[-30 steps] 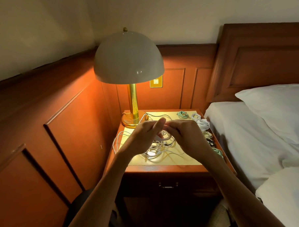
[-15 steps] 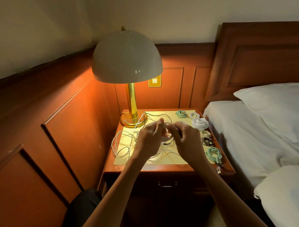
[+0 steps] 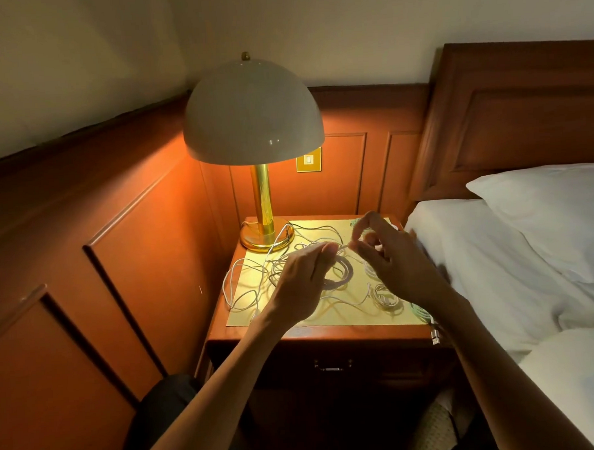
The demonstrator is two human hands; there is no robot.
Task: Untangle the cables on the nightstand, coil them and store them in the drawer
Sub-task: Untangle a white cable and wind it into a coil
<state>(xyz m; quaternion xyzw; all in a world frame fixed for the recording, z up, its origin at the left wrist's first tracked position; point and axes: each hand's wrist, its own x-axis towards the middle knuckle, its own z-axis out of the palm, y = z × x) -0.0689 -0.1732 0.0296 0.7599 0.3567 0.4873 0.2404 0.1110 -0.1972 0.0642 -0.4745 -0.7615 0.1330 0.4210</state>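
over nightstand point(image 3: 327, 333), left hand point(image 3: 301, 286), right hand point(image 3: 401, 266) pinch white cable point(image 3: 343, 247).

The table point(image 3: 327, 334) is smooth, varnished reddish wood; its top inset point(image 3: 327, 317) is a glossy gold-coloured sheet. The lamp shade point(image 3: 250, 114) is smooth, glossy cream. The lamp stem point(image 3: 262, 195) is polished yellow metal. The cables point(image 3: 348, 273) have smooth white sheathing. The wall panels point(image 3: 137, 265) and headboard point(image 3: 522, 113) are varnished wood. The bed linen point(image 3: 495, 267) is matt white cloth, creased.
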